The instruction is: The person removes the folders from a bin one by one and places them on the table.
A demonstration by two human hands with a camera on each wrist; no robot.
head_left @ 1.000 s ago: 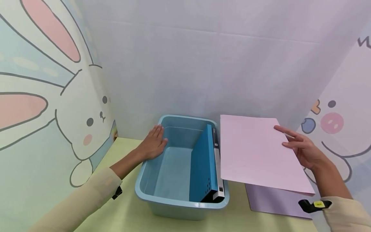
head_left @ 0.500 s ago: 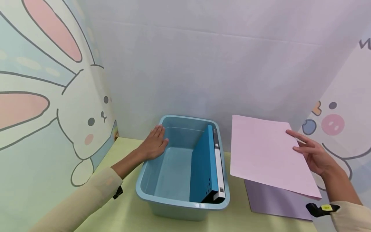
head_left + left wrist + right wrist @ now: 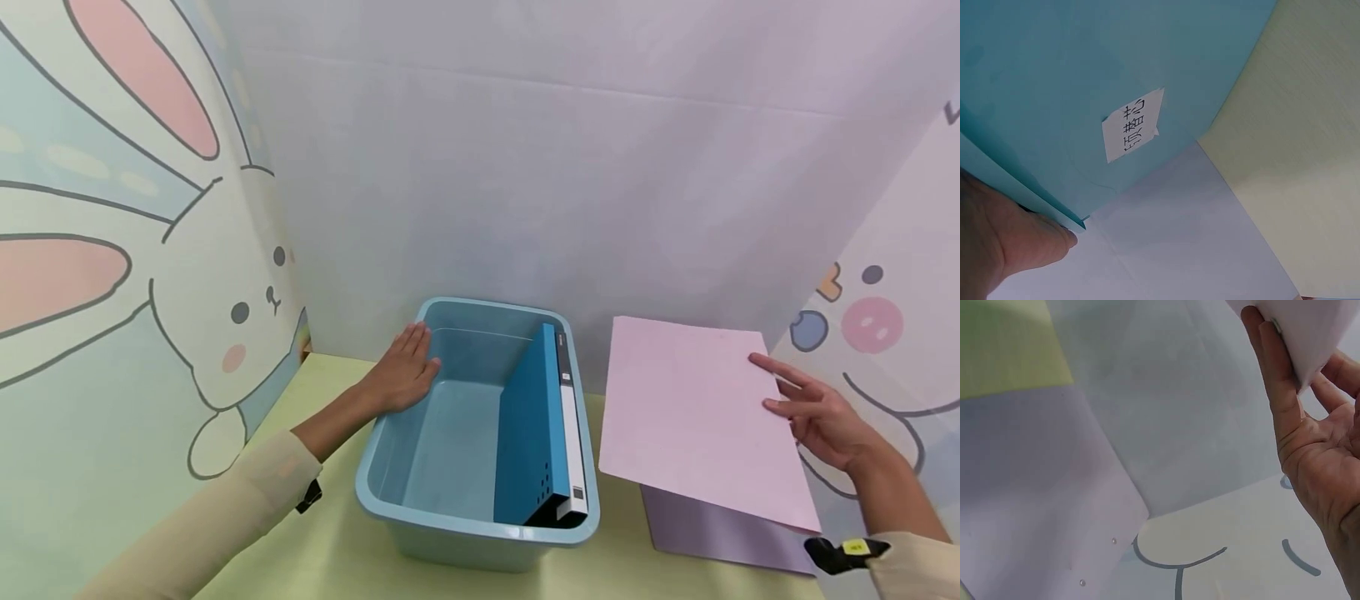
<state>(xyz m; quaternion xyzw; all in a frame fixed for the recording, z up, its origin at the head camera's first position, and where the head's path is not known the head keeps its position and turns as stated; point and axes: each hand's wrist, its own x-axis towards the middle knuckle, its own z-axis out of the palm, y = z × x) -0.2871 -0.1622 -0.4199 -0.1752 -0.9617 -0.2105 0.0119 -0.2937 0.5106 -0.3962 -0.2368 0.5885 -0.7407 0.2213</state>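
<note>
A light blue plastic tub [image 3: 457, 533] stands on the table. My left hand [image 3: 397, 375] rests on its left rim with straight fingers; the left wrist view shows this hand [image 3: 1016, 240] beside the tub's labelled outer wall [image 3: 1041, 81]. Upright along the tub's right wall stand a blue file holder [image 3: 528, 425] and a white-and-black one [image 3: 572, 442]. My right hand [image 3: 825, 421] pinches the right edge of a pale pink flat sheet, perhaps a folder [image 3: 697, 417], tilted above a purple panel [image 3: 720, 529]. In the right wrist view, fingers [image 3: 1277, 369] lie on both sides of the pink edge.
The yellow-green table [image 3: 330, 533] meets a pale cloth backdrop [image 3: 525, 183]. A rabbit print [image 3: 232, 325] covers the left side panel and another cartoon print [image 3: 900, 350] the right. Two small rivets show on the purple panel [image 3: 1041, 487] in the right wrist view.
My right hand has carried the pink sheet right, away from the tub, and slightly down over the purple panel. The left hand has stayed on the tub's rim.
</note>
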